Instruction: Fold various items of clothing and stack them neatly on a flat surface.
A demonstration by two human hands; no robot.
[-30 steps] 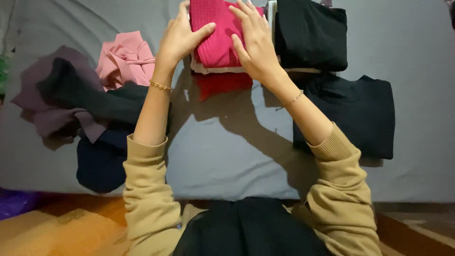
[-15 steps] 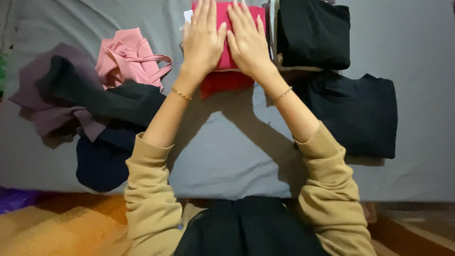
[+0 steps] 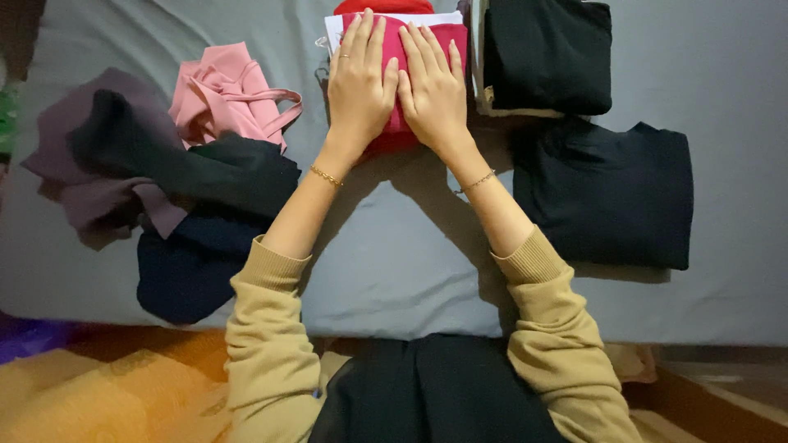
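On the grey sheet (image 3: 394,246), the left hand (image 3: 359,90) and right hand (image 3: 433,94) lie flat side by side, fingers straight and close together, pressing a folded pink sweater (image 3: 447,37). Left of it sits a loose clothes heap (image 3: 164,180); right, folded black clothes (image 3: 546,53).

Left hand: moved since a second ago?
Yes. The left hand slid right, off the pink folded garment's left edge onto its top, beside the right hand.

Where a second ago our left hand (image 3: 359,86) gripped the upper-centre pink folded garment (image 3: 394,49) by its edge, we now press it flat beside our right hand (image 3: 433,92), palms down, thumbs nearly touching.
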